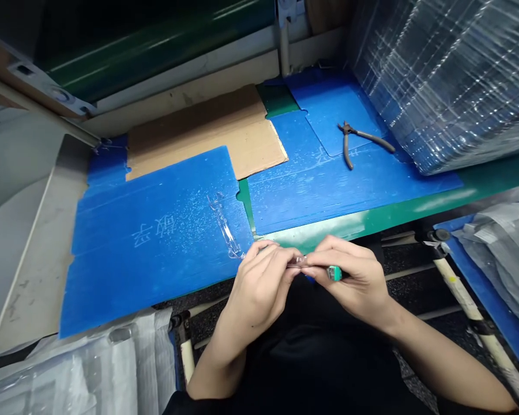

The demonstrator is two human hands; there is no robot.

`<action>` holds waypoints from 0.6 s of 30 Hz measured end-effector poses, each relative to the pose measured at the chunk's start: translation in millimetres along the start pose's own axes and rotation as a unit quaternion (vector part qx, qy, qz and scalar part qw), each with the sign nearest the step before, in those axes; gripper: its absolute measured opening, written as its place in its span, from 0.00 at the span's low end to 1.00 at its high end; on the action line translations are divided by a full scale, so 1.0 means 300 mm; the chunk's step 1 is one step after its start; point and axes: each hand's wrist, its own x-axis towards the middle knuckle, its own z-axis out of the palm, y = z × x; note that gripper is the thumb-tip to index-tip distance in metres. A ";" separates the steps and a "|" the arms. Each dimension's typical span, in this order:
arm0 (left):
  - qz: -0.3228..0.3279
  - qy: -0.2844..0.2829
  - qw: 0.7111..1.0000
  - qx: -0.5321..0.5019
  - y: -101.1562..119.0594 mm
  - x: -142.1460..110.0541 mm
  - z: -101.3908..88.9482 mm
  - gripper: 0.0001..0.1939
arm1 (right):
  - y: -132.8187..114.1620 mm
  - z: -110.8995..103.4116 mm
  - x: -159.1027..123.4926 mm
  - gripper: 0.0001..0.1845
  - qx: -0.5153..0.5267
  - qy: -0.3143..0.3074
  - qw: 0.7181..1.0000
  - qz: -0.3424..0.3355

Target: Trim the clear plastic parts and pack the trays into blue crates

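My left hand [259, 282] and my right hand [354, 276] meet just in front of the bench edge, fingers pinched on a small clear plastic piece [297, 262] held between them. My right hand also grips a small green-handled tool [334, 273], mostly hidden by the fingers. A second clear plastic strip [225, 226] lies on the blue corrugated sheet [147, 242], close to my left hand.
Grey pliers [358, 138] lie on another blue sheet [328, 173] at the back right. A cardboard piece [207, 135] lies behind. A tall stack of clear plastic trays [445, 75] stands at the right. Bagged parts [82, 369] sit low left, more bags [501, 236] at right.
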 end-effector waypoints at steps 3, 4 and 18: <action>-0.026 0.058 0.998 -0.026 -0.034 -0.022 0.000 0.07 | -0.023 -0.014 -0.001 0.13 -0.024 0.001 0.998 0.056; -0.034 0.080 0.995 -0.040 -0.047 -0.030 0.001 0.07 | -0.030 -0.020 -0.003 0.16 -0.024 0.007 0.995 0.094; -0.186 0.409 0.886 0.119 -0.038 -0.172 -0.068 0.34 | 0.030 0.158 -0.010 0.08 0.141 0.149 0.971 0.120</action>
